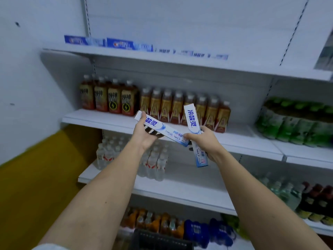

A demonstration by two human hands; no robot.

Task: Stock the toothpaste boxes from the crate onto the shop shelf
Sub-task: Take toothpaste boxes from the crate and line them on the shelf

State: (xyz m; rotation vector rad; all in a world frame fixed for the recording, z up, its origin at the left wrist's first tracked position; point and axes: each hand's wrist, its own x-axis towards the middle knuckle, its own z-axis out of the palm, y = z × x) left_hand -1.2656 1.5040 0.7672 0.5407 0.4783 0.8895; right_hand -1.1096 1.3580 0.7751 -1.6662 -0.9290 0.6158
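Forearms are reaching up and forward from the bottom corners, and between them, lowest and nearest, a dark crate (162, 239) is showing its rim. Left hand (144, 134) is curling its fingers under and its thumb over the near-white end of a slanting toothpaste box (162, 129), which is running down and to the right from that grip. Right hand (203, 141) is gripping an upright toothpaste box (193, 127) around its middle, the printed top standing above the fingers and the blue lower end hanging below the palm; its thumb is also lying against the lower end of the slanting box, so the two boxes are crossing just beside those fingertips. Beyond the fingers, brown tea bottles (162, 105) are standing in a row on the middle shelf (100, 120), with green bottles (297, 123) off to the right of the right hand. Under the hands, clear water bottles (153, 163) are sitting on a lower shelf. Well above both hands, the top shelf (180, 62) is carrying a row of toothpaste boxes (126, 44) lying flat along its back, blurred, blue and white.
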